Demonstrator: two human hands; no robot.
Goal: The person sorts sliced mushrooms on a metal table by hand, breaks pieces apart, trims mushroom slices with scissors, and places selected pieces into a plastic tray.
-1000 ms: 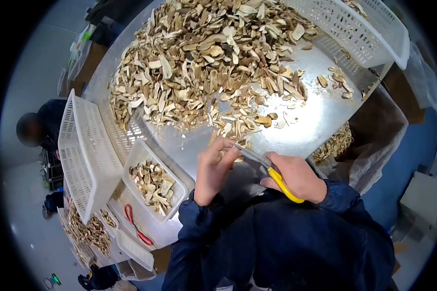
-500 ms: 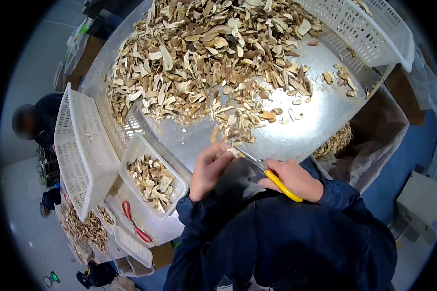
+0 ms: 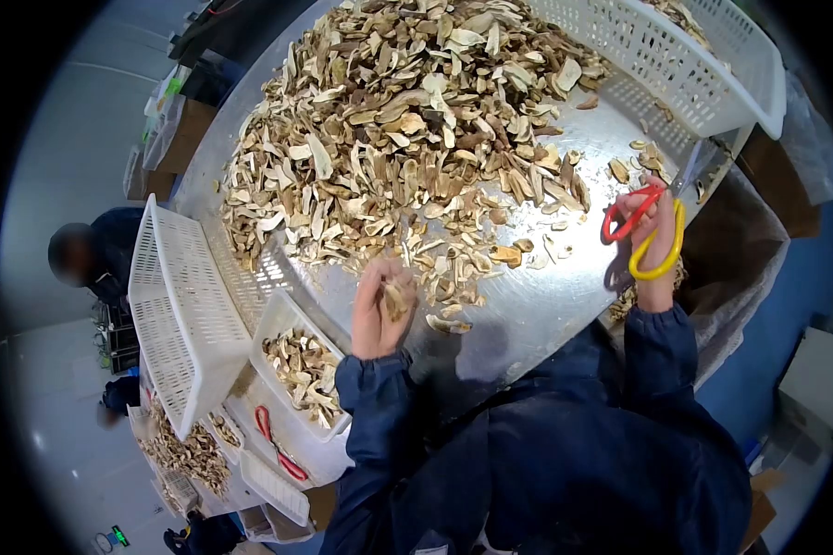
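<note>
My left hand point(image 3: 378, 310) hovers over the near edge of the pile of dried mushroom slices point(image 3: 379, 139), palm up. Its curled fingers hold a mushroom slice point(image 3: 396, 301). Out to the right, my right hand point(image 3: 652, 242) has hold of scissors point(image 3: 679, 242) with one red and one yellow handle loop, the blades pointing away from me. Beside those fingers is a small group of slices point(image 3: 619, 170) at the right of the metal table. A single slice point(image 3: 448, 325) lies on the bare metal between my hands.
A white perforated basket point(image 3: 713, 79) stands at the upper right, and another point(image 3: 190, 314) leans at the left. A white tray point(image 3: 296, 361) holds slices; red-handled scissors point(image 3: 278, 444) lie beside it. A lined box point(image 3: 740, 245) sits below the right edge. Other people point(image 3: 116, 250) are at the far left.
My right hand has swung with the scissors from the middle to the far right. My left hand has moved slightly left and turned palm up. The view has shifted a little.
</note>
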